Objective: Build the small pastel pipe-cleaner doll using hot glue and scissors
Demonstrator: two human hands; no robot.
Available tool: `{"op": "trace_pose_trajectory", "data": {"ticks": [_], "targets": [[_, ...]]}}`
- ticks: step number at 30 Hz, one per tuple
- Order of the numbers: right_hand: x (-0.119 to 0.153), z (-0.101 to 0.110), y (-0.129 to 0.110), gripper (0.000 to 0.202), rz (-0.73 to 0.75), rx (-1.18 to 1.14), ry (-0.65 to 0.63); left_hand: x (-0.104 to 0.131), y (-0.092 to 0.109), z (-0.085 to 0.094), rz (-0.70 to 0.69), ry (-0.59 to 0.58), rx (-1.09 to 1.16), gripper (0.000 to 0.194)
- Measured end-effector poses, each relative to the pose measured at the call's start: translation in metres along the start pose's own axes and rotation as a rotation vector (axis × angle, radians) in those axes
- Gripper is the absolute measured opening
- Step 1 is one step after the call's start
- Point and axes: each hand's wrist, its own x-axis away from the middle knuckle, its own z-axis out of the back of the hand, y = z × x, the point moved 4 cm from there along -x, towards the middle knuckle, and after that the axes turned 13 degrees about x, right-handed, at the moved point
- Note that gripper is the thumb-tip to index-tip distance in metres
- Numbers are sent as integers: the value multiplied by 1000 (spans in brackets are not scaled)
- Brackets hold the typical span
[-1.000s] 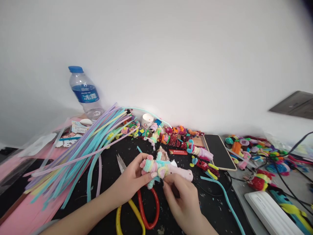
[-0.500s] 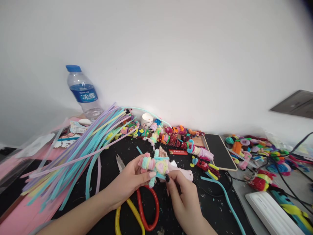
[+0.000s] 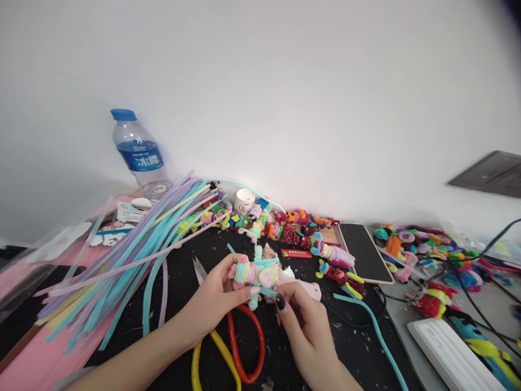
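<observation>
A small pipe-cleaner doll (image 3: 266,276), wound in pale blue, pink and yellow, lies sideways between my two hands above the black mat. Its left end is pinched by my left hand (image 3: 222,296), thumb along the lower edge. On the other side, the thumb and fingers of my right hand (image 3: 303,320) close on a blue strand at the doll's lower right. Right below are scissors (image 3: 258,364) with one red and one yellow handle, their blades partly hidden by my left hand. Behind the doll lies a pale pink tool (image 3: 309,288), partly covered.
A bundle of pastel pipe cleaners (image 3: 150,250) spreads at left, near a water bottle (image 3: 140,149). Finished colourful figures (image 3: 288,231) line the wall. A phone (image 3: 364,252), a red lighter (image 3: 297,253), a loose blue pipe cleaner (image 3: 378,331) and a white power bank (image 3: 453,353) lie rightward.
Both hands keep their grip on the doll. The doll's right side and my right fingers have shifted very slightly; everything else stays put.
</observation>
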Motion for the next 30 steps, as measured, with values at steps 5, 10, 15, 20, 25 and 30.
{"op": "trace_pose_trajectory", "data": {"ticks": [5,10,15,20,25,30], "targets": [[-2,-2,2,17,-35,38,-2,1,1,-1,15,1,-12,40],[-4,-4,7,20,-82,0,-24,1,0,-1,70,-39,44,42],[-4,-7,11,20,-119,-50,-49,-1,-1,2,88,-26,62,45],[-4,-3,11,16,-73,48,-51,1,2,1,81,3,92,43],[-10,20,19,19,-22,368,119,-2,5,4,33,40,165,41],[-14,20,23,44,-14,679,38,-4,9,7,-17,29,190,38]]}}
